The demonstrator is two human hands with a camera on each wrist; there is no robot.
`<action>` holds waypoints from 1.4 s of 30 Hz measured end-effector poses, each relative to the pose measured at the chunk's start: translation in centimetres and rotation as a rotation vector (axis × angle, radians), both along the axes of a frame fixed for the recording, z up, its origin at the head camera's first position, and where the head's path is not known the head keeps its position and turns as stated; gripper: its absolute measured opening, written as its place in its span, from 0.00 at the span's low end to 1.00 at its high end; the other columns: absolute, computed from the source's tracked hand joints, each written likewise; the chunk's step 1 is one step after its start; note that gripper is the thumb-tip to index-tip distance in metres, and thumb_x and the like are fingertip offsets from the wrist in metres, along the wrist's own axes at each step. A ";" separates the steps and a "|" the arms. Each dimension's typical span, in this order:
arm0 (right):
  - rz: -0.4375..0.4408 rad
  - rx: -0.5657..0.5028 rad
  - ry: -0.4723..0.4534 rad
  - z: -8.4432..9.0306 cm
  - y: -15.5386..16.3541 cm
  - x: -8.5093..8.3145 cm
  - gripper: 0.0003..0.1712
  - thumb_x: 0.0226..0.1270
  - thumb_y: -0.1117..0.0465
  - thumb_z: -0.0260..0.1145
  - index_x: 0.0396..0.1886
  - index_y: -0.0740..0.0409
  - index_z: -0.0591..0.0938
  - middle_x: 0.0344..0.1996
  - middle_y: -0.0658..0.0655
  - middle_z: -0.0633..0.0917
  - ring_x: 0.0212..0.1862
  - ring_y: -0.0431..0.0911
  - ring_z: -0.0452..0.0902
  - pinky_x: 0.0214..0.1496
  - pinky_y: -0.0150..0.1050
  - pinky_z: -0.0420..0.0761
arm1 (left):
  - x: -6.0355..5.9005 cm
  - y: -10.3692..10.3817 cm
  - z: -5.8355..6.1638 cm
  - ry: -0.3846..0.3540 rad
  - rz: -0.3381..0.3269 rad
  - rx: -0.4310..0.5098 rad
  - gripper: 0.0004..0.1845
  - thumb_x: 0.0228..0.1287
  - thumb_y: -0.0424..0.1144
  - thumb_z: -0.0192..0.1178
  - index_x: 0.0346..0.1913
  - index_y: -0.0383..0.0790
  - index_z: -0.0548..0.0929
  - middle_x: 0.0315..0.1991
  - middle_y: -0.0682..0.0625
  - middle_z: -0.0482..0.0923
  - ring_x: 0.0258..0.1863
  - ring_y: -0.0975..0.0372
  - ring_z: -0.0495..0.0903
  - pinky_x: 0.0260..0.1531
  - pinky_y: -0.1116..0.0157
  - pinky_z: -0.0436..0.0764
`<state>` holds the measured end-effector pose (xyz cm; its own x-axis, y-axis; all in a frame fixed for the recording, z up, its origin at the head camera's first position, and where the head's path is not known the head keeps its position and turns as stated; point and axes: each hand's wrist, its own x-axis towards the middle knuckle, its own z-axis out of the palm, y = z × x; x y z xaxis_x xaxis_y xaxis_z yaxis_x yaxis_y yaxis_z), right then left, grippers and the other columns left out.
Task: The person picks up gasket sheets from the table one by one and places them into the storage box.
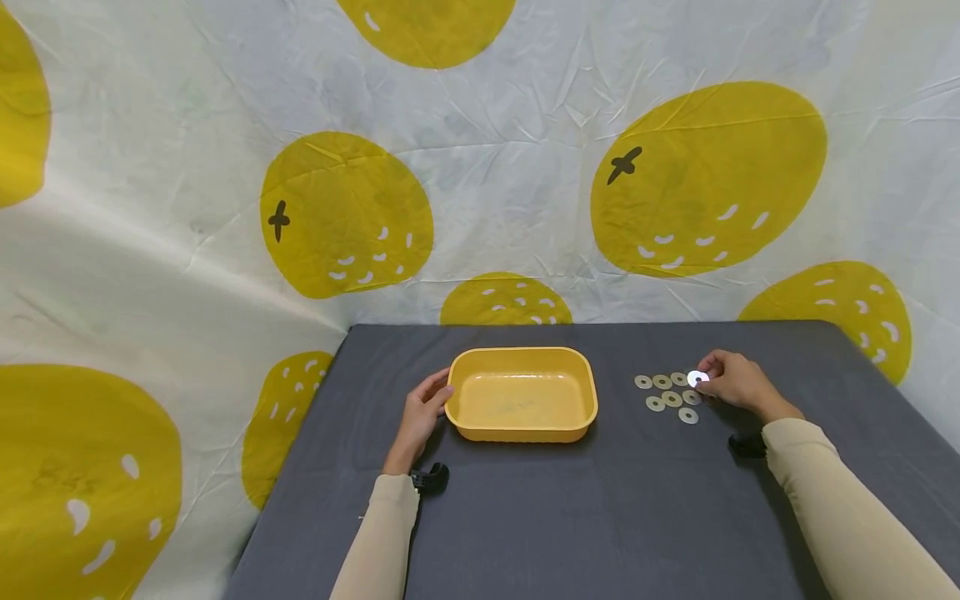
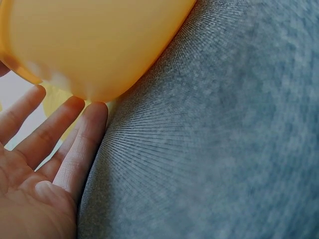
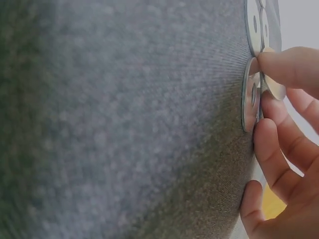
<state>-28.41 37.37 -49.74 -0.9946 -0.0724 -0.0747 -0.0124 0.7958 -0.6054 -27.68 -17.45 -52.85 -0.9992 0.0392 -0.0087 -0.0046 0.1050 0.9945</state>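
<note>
Faces a white cloth (image 1: pixel 510 208) printed with yellow fruit, hung behind the yellow tray (image 1: pixel 540 408). Works on a dark grey table (image 1: pixel 525 517), stretching out on every side of the yellow tray. Reaches in from the near side of the yellow tray with both arms, wearing beige sleeves (image 1: pixel 847 508). Sets the left hand (image 1: pixel 422 415) at the left end of the yellow tray, with fingers straight, a little spread, and touching the outer wall at their tips; cannot tell whether the thumb hooks over the rim. Holds the right hand (image 1: pixel 738 385) well apart to the right of the yellow tray, pinching with thumb and fingers. Shows seven loose washers (image 1: pixel 666 401) grouped between there and the yellow tray, then one bright washer (image 1: pixel 693 381) caught in that pinch, touching or just beside its neighbours. Seems busy picking up this single washer. Probably calls next for a firm pinch and a clean upward lift, without dragging nearby pieces; cannot tell whether already clear of the cover.
</note>
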 end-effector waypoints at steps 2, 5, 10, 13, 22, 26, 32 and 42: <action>0.001 0.011 0.020 -0.1 0.0 0.0 0.19 0.63 0.63 0.73 0.48 0.69 0.78 0.30 0.57 0.82 0.30 0.46 0.75 0.31 0.39 0.74 | 0.0 0.0 0.0 -0.003 0.004 0.001 0.24 0.76 0.43 0.60 0.71 0.48 0.76 0.67 0.40 0.78 0.62 0.48 0.80 0.46 0.66 0.85; 0.001 0.032 0.036 -0.3 0.1 0.2 0.20 0.65 0.61 0.72 0.52 0.67 0.79 0.29 0.56 0.81 0.29 0.46 0.74 0.32 0.39 0.73 | 0.0 0.0 0.0 0.005 0.007 -0.004 0.22 0.76 0.43 0.60 0.70 0.49 0.77 0.66 0.41 0.79 0.61 0.50 0.81 0.47 0.65 0.86; 0.010 0.026 0.034 -0.3 0.2 0.5 0.23 0.68 0.60 0.69 0.59 0.67 0.78 0.26 0.54 0.80 0.26 0.45 0.72 0.29 0.39 0.71 | 0.0 0.0 -0.1 0.017 0.013 -0.005 0.22 0.76 0.43 0.60 0.70 0.50 0.78 0.64 0.42 0.80 0.58 0.53 0.82 0.47 0.65 0.86; 0.015 0.015 0.036 -0.3 0.2 0.7 0.24 0.70 0.60 0.68 0.62 0.66 0.78 0.25 0.55 0.80 0.25 0.45 0.71 0.27 0.38 0.69 | 0.1 0.1 -0.1 0.010 0.017 0.001 0.22 0.76 0.43 0.60 0.69 0.51 0.78 0.64 0.43 0.80 0.58 0.54 0.83 0.46 0.66 0.86; -0.036 -0.055 0.046 0.1 0.0 1.0 0.25 0.75 0.58 0.65 0.65 0.68 0.77 0.26 0.58 0.84 0.26 0.48 0.82 0.27 0.38 0.75 | -0.1 0.0 -0.2 0.009 0.008 -0.005 0.23 0.76 0.44 0.60 0.71 0.49 0.77 0.65 0.40 0.79 0.59 0.52 0.82 0.47 0.66 0.86; -0.055 -0.096 0.030 0.5 -0.4 1.1 0.28 0.74 0.55 0.67 0.65 0.69 0.77 0.34 0.61 0.86 0.30 0.48 0.84 0.32 0.39 0.81 | -0.2 0.0 -0.1 -0.007 0.008 0.010 0.23 0.76 0.44 0.60 0.71 0.48 0.77 0.66 0.40 0.79 0.61 0.51 0.81 0.48 0.66 0.85; -0.047 -0.090 0.020 1.2 -1.0 1.1 0.30 0.73 0.52 0.68 0.65 0.67 0.77 0.46 0.67 0.85 0.38 0.49 0.82 0.33 0.39 0.79 | 0.3 -0.1 1.6 -0.033 -0.037 0.022 0.24 0.77 0.39 0.59 0.72 0.42 0.74 0.66 0.38 0.78 0.61 0.50 0.81 0.48 0.65 0.86; 0.008 -0.147 0.036 2.4 -2.5 1.2 0.30 0.71 0.56 0.71 0.64 0.69 0.77 0.41 0.65 0.86 0.38 0.52 0.86 0.36 0.41 0.84 | 1.1 -0.1 2.8 -0.032 -0.064 0.018 0.25 0.77 0.38 0.58 0.73 0.40 0.73 0.67 0.37 0.77 0.63 0.47 0.80 0.48 0.66 0.86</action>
<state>-27.23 34.90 -47.35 -0.9958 -0.0879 -0.0271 -0.0421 0.6983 -0.7146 -26.62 -17.55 -50.04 -0.9938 0.1033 -0.0398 -0.0306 0.0887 0.9956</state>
